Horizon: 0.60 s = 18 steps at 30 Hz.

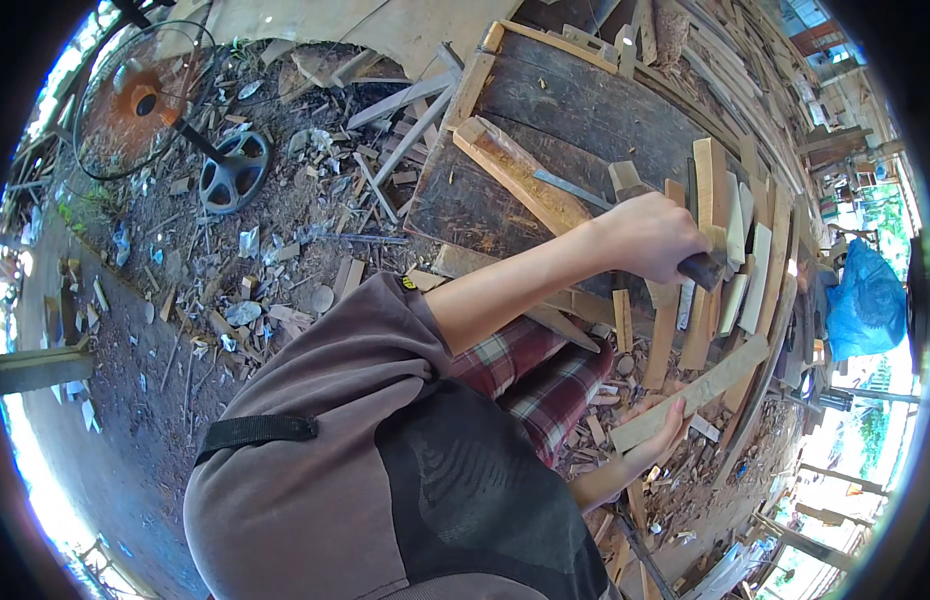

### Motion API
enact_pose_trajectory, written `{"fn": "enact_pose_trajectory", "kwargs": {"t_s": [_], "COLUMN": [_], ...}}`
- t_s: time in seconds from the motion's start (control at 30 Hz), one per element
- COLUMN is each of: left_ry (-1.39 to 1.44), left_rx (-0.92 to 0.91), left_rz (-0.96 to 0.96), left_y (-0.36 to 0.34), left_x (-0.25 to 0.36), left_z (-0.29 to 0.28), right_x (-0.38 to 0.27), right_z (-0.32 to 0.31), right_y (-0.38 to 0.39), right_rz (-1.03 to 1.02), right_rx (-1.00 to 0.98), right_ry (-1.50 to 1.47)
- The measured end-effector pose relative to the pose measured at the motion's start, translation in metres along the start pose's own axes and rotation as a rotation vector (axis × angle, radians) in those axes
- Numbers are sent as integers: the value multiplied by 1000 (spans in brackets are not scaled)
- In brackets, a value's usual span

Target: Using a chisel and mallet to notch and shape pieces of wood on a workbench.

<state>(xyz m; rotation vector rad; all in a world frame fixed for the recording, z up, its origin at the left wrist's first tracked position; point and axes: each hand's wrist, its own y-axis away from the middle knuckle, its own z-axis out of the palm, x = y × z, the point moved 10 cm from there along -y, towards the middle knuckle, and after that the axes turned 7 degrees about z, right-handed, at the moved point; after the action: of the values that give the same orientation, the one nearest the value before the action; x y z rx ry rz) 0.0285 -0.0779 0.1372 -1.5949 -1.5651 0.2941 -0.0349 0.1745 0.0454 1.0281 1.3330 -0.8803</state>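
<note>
Litter-strewn ground [135, 440] fills the left side, with a standing fan [145, 102] on it. In front, a grey shirt [305, 470] carries a black panel printed with wavy lines. The dark workbench [535, 95] beyond is edged by a pale raised rim [472, 90]; its planks show between that rim and a thick wooden block [515, 178] lying aslant. Wood strips [710, 190] crowd the bench's right edge, close against the left hand [650, 238]. A pale board [695, 390] slants above plaid trouser legs' right side, apart from the bench, grasped by the right hand [657, 445]; a gap separates both hands. The left is clenched round a dark tool handle [700, 270]; whether the nearby metal strip [575, 188] belongs to it, I cannot tell. The sleeve's yellow patch [408, 282] has marks too small to read.
</note>
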Motion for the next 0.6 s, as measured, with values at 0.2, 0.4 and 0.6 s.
{"fn": "enact_pose_trajectory", "kwargs": {"t_s": [0.2, 0.4, 0.6], "left_ry": [-2, 56, 93], "left_rx": [-19, -41, 0], "left_rz": [-67, -91, -76], "left_y": [13, 17, 18], "left_x": [-17, -24, -22], "left_z": [1, 9, 1], "right_x": [-2, 1, -41], "right_z": [7, 6, 10], "right_y": [-2, 2, 23], "right_rz": [-36, 16, -305], "right_rx": [-40, -59, 31], "right_ry": [-8, 3, -381]}}
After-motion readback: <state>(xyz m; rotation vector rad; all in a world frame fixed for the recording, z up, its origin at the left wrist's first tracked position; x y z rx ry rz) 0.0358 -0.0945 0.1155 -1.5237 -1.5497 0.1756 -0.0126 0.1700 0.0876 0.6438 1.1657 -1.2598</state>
